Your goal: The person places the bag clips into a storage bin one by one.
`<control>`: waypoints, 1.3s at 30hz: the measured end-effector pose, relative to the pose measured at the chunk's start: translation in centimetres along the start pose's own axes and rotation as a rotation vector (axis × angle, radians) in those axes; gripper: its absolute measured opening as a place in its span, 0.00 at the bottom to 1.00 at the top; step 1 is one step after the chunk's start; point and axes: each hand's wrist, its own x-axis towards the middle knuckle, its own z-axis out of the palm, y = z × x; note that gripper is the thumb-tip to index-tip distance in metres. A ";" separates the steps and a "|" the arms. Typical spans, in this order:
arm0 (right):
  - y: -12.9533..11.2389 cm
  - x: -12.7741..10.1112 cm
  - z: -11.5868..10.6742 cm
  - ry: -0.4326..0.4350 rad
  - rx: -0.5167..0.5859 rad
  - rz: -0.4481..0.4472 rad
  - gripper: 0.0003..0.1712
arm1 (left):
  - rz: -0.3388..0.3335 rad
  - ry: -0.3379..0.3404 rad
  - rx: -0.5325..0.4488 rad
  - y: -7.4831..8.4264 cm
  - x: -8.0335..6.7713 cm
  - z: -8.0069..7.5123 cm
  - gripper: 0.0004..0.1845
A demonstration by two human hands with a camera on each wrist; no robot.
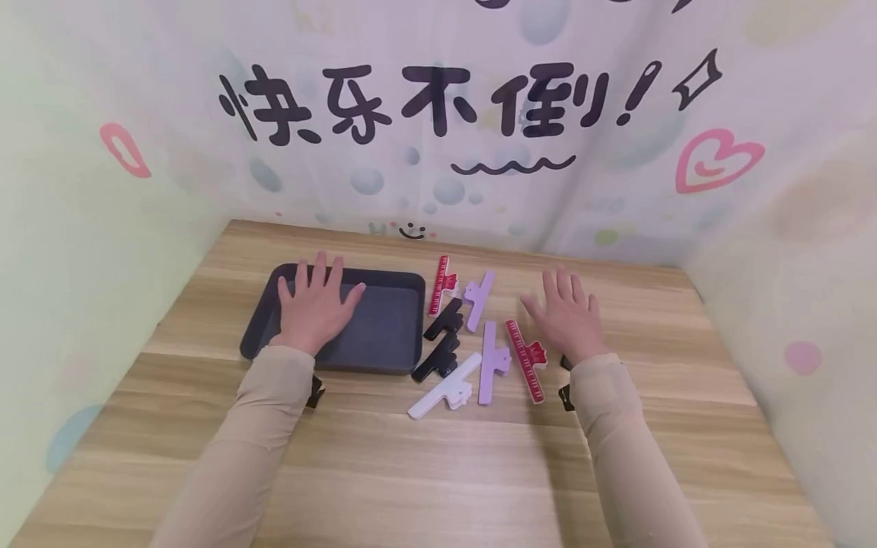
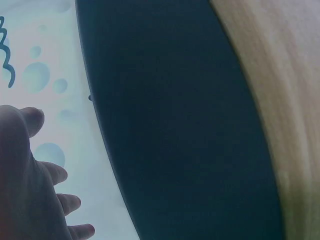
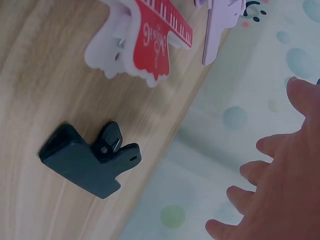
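My left hand (image 1: 311, 308), fingers spread, is over the left part of a dark tray (image 1: 373, 331); in the left wrist view the tray's dark side (image 2: 175, 120) fills the middle. My right hand (image 1: 570, 323) is held out over the table with spread fingers and nothing in it. Left of it lies a red clip (image 1: 526, 361) with white ruler-like marks. The right wrist view shows a black clip (image 3: 82, 160) lying on the wood near that red clip; my right forearm mostly hides it in the head view.
Between tray and right hand lie another red clip (image 1: 439, 285), two lilac clips (image 1: 487, 361), two black clips (image 1: 438, 356) and a white clip (image 1: 445, 387). A printed cloth (image 1: 411, 198) hangs along the table's back edge; pale walls (image 1: 788, 304) flank the wooden table (image 1: 425, 479).
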 end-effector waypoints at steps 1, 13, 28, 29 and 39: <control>0.0 0.0 0.0 0.002 0.003 -0.001 0.49 | 0.002 0.001 -0.002 0.0 0.0 0.0 0.41; 0.5 -0.6 -0.3 0.032 0.005 0.021 0.46 | 0.011 0.028 -0.009 0.0 -0.4 -0.5 0.40; 5.1 -2.5 1.4 0.021 0.269 0.094 0.40 | -0.257 -0.004 -0.216 -7.1 -2.5 -1.1 0.42; 5.4 -2.6 1.5 0.001 0.265 0.093 0.39 | -0.274 -0.008 -0.244 -7.5 -2.6 -1.0 0.42; 6.5 -3.2 2.9 -0.094 0.337 0.158 0.38 | -0.398 0.156 -0.664 -10.0 -3.9 1.0 0.24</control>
